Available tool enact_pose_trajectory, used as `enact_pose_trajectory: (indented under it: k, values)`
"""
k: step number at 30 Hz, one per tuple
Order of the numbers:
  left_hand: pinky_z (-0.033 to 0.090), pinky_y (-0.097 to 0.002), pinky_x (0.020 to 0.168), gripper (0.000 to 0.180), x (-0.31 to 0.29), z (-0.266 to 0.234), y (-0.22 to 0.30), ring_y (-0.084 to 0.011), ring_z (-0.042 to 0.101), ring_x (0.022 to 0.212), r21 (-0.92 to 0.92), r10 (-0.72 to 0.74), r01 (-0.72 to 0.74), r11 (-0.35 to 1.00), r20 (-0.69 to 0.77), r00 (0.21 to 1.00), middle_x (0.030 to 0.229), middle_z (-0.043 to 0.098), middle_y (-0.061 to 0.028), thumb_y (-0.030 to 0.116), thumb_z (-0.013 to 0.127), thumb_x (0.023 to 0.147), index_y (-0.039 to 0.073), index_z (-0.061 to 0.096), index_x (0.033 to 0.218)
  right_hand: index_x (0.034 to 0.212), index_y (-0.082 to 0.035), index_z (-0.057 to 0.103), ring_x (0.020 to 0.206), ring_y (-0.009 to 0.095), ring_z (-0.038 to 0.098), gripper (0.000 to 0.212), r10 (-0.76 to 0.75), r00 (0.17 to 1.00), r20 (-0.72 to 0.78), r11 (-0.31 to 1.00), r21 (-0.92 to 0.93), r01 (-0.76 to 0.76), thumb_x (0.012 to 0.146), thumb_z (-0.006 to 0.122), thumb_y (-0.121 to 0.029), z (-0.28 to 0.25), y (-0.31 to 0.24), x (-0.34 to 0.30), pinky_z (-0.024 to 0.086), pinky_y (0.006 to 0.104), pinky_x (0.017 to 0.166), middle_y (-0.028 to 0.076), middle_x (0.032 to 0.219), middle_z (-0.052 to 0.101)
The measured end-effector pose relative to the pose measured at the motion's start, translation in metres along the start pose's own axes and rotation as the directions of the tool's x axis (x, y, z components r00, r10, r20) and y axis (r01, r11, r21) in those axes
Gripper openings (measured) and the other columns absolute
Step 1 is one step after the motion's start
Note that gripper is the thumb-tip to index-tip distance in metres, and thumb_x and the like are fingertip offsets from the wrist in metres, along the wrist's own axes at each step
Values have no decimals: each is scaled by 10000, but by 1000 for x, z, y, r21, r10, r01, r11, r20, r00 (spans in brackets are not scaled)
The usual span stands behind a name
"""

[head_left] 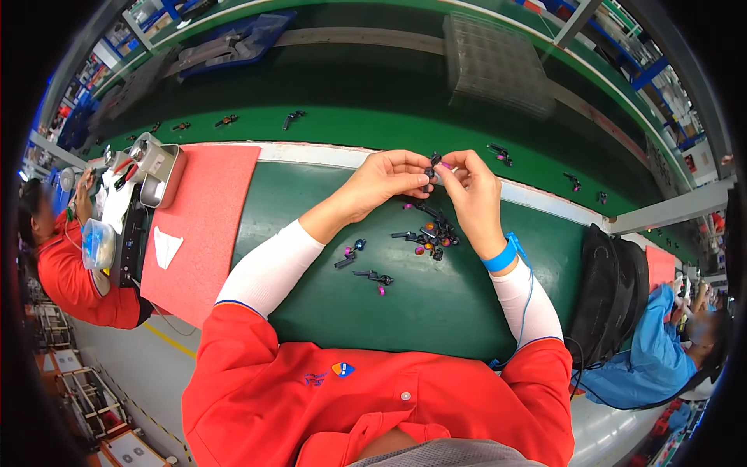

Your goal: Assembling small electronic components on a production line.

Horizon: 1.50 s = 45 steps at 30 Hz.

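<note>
Above the far part of the green bench, my left hand (pixel 372 184) pinches a small black stemmed part (pixel 429 173) between thumb and fingertips. My right hand (pixel 478 196), with a blue strap around its wrist, closes on the same part from the other side. A bit of magenta shows at its fingertips. Just below my hands lies a heap of similar black parts (pixel 436 233), some with orange or magenta round ends. Nearer my left forearm, a few more black parts (pixel 377 278) lie loose on the bench.
Beyond the bench edge runs a green conveyor belt (pixel 350 124) carrying spaced black parts and a clear compartment tray (pixel 498 66). Left are a pink foam mat (pixel 202 226) and a metal box (pixel 163 175). A black bag (pixel 615 296) stands right. Co-workers sit on both sides.
</note>
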<state>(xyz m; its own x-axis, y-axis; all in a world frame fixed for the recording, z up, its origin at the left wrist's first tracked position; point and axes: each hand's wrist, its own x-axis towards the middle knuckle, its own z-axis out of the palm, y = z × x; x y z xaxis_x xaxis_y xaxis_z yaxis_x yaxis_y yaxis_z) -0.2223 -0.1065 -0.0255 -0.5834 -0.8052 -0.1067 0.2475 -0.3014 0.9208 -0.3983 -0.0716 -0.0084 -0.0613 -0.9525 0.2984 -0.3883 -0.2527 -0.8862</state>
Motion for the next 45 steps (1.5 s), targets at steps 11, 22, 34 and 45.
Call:
enact_pose_trajectory:
  k: [11,22,34,45]
  values:
    - [542,-277,805,262,2,-1,-6,-146,636,931,131,117,-113,985,-26,993,1033,639,-93,41,619,881,-36,566,1125,935,-1,575,582,46,472,148,302,884,357,828,362,-429,896,622,-135,-13,-7,5,362,187,489,27,773,606]
    - [544,-279,800,258,0,-1,-2,-150,646,889,94,87,-85,992,-15,996,1023,656,-110,45,619,881,-23,579,1127,950,-41,550,566,13,394,141,327,898,295,832,362,-421,898,621,-151,-2,0,-3,267,186,473,-21,752,568]
    - [547,-259,741,371,0,-2,4,-147,628,920,-76,-68,70,995,24,997,1006,641,-92,110,604,900,-2,501,1239,1031,-24,554,694,53,505,185,56,969,240,943,307,-130,889,615,-125,-3,0,4,399,196,596,-4,809,591]
    - [514,-248,703,461,-4,7,7,-127,607,842,-8,-147,147,989,38,988,941,646,-100,106,611,887,-16,412,1284,1030,0,574,791,99,583,184,166,908,385,836,434,-337,892,617,-114,-5,-1,4,473,234,711,77,911,663]
